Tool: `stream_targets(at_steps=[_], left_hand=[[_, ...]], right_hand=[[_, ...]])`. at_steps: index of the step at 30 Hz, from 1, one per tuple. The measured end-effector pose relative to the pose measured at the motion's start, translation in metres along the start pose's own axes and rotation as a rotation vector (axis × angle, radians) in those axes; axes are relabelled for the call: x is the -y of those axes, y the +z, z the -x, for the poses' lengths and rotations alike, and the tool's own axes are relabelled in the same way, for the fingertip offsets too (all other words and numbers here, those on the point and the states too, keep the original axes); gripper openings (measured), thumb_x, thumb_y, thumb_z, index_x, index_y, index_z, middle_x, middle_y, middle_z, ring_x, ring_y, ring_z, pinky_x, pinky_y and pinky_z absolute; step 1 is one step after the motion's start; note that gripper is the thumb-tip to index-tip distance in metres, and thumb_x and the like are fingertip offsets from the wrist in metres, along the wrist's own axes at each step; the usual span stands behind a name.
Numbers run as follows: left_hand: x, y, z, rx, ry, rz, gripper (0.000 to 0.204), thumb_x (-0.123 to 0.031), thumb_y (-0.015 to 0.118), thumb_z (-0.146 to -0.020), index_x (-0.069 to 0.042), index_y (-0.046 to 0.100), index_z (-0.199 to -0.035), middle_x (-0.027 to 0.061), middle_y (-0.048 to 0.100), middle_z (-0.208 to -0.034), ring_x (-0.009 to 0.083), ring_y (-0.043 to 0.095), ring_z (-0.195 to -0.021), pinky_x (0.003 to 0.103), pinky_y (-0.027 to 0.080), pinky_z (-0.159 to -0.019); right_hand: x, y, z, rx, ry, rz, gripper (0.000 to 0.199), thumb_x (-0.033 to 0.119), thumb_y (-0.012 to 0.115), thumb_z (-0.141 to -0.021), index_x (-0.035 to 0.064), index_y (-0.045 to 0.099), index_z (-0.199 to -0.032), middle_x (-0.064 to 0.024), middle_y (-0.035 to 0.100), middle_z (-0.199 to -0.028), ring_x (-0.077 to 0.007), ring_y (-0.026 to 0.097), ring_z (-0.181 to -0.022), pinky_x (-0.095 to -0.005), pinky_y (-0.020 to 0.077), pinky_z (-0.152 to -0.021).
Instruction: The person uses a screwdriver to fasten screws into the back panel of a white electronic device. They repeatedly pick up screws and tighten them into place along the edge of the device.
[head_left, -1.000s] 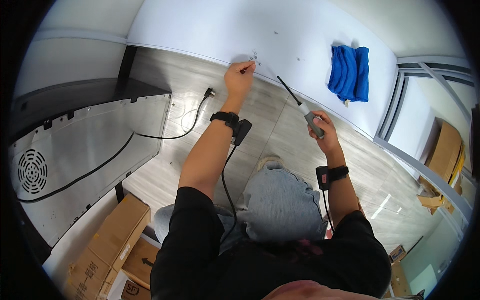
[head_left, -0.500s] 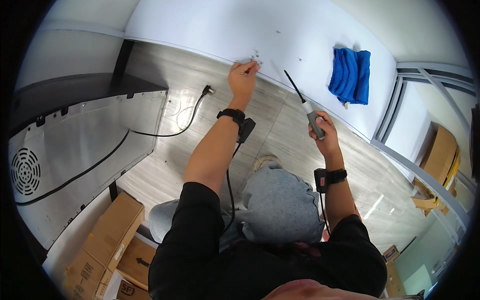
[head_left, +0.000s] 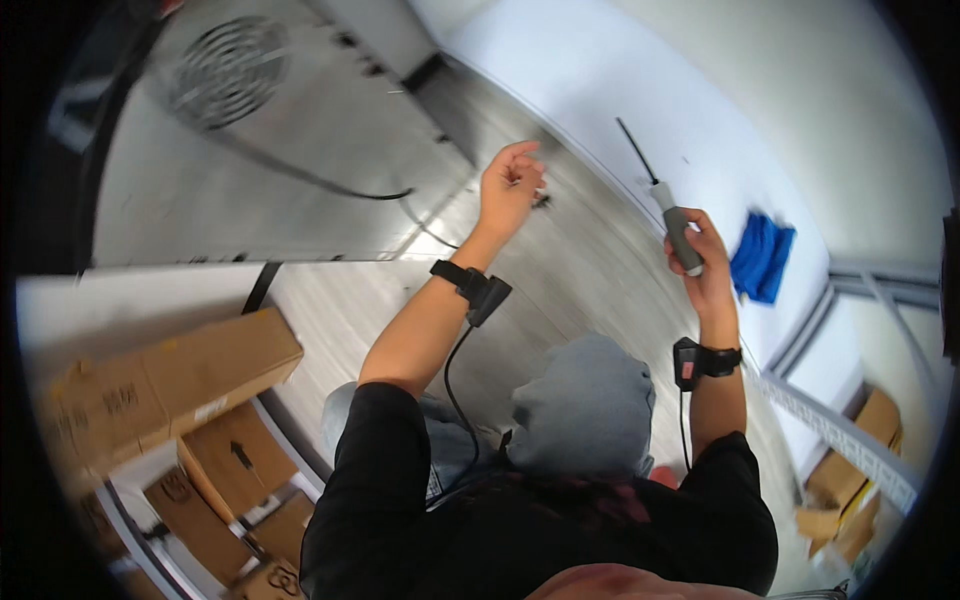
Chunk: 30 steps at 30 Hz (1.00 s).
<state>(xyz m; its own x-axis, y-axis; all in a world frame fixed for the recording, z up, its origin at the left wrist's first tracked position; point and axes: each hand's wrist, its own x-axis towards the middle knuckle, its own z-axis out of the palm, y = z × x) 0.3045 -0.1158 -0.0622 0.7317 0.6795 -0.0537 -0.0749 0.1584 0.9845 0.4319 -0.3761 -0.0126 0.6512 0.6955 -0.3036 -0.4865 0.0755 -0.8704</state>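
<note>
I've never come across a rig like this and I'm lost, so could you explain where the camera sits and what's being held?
There's no machine arm here: these are a person's own bare hands. The camera is worn on their head, looking down, and its fisheye lens bends straight edges near the rim. The right hand holds a grey-handled screwdriver. Beyond is a white surface with a blue cloth lying on it. The left hand has bent fingers; blur hides whether they hold anything small. Each wrist wears a black band with a small box. At the picture's left are a metal casing and cardboard boxes.
</note>
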Motion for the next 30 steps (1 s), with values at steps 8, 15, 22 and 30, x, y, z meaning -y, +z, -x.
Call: stream_targets(at_steps=[8,15,22,30], left_hand=[[-0.151,-0.111,0.075,-0.055,0.173,0.183,0.011,-0.014,0.053,-0.094,-0.006,0.049,-0.090,0.0047,0.060,-0.070,0.0134,0.057,-0.064,0.026,0.047,-0.059],[-0.211,-0.186,0.147,-0.212,0.217,0.271,0.041,-0.039,0.038,-0.098,-0.003,0.055,-0.100,0.0091,0.062,-0.082,0.0173,0.060,-0.067,0.029,0.050,-0.061],[-0.236,-0.242,0.171,-0.270,0.264,0.263,0.038,-0.029,0.039,-0.098,0.001,0.056,-0.111,0.0086,0.063,-0.088,0.0170,0.062,-0.074,0.026,0.051,-0.063],[-0.230,-0.263,0.163,-0.421,0.235,0.213,0.032,-0.026,0.041,-0.096,-0.004,0.062,-0.103,0.0069,0.064,-0.102,0.0172,0.056,-0.098,0.031,0.040,-0.086]], right_hand=[[0.052,0.189,0.016,0.360,-0.196,0.157,0.041,0.032,0.056,-0.085,0.0047,0.050,-0.114,-0.0074,0.058,-0.073,-0.0041,0.044,-0.053,-0.0172,0.0310,-0.044],[0.002,0.308,0.084,0.589,-0.120,0.188,0.038,0.025,0.053,-0.089,0.0054,0.045,-0.120,-0.0091,0.062,-0.082,-0.0047,0.049,-0.058,-0.0168,0.0355,-0.048],[-0.034,0.371,0.099,0.782,0.046,0.183,0.036,0.023,0.050,-0.092,0.0070,0.043,-0.124,-0.0078,0.062,-0.086,-0.0050,0.045,-0.057,-0.0197,0.0348,-0.048],[-0.056,0.409,0.112,0.772,0.199,-0.039,0.035,0.024,0.042,-0.093,0.0020,0.040,-0.120,-0.0125,0.059,-0.080,-0.0101,0.043,-0.050,-0.0225,0.0347,-0.045]])
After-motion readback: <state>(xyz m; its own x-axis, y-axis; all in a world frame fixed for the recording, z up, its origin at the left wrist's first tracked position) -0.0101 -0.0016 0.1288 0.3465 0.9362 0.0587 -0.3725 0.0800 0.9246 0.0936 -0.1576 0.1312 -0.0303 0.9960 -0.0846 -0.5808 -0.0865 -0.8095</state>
